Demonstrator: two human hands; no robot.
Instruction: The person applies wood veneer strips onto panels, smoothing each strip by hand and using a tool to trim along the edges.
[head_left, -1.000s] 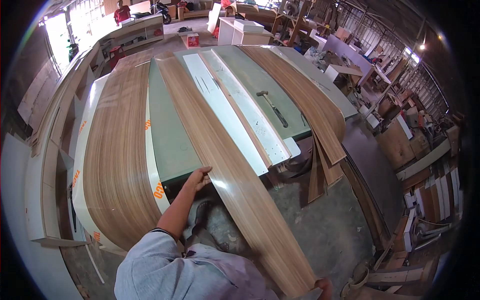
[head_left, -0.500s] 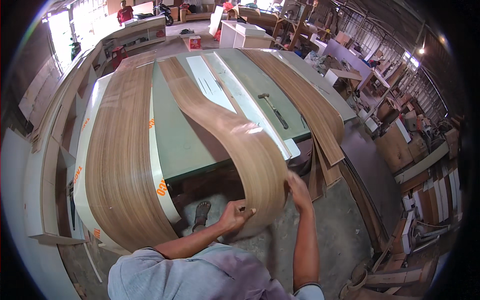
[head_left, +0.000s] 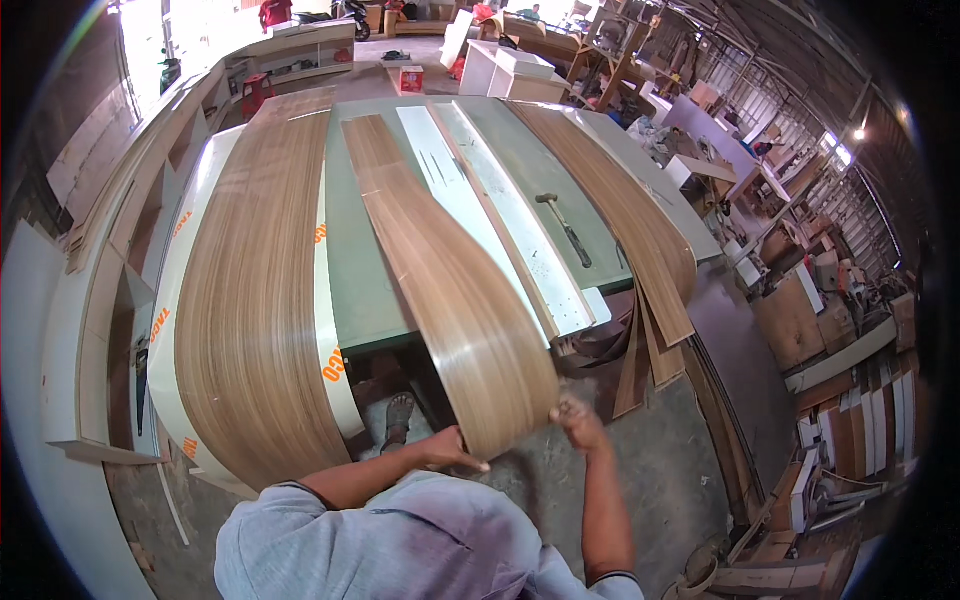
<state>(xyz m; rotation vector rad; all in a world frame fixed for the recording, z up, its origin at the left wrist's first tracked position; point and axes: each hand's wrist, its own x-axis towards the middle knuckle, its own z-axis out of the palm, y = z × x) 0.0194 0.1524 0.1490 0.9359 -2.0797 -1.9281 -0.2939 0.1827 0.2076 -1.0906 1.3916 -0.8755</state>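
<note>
1. While the left hand [head_left: 447, 447] grips the near left edge of a long brown wood-grain strip [head_left: 470, 340], the right hand [head_left: 578, 420] has its grip closed on the right edge.
2. Its far part lies on a green-topped table [head_left: 365, 280].
3. Beside it: a long white board [head_left: 520, 235], then a black-handled hammer [head_left: 567, 230].

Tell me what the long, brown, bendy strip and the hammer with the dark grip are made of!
The brown wood-grain strip looks like thin plastic laminate with a satin finish: it curves smoothly and shines. Real wood veneer is possible. The dark-gripped hammer seems to have a dull metal head, a pale wooden shaft and maybe a rubber grip, going by colour.
</note>
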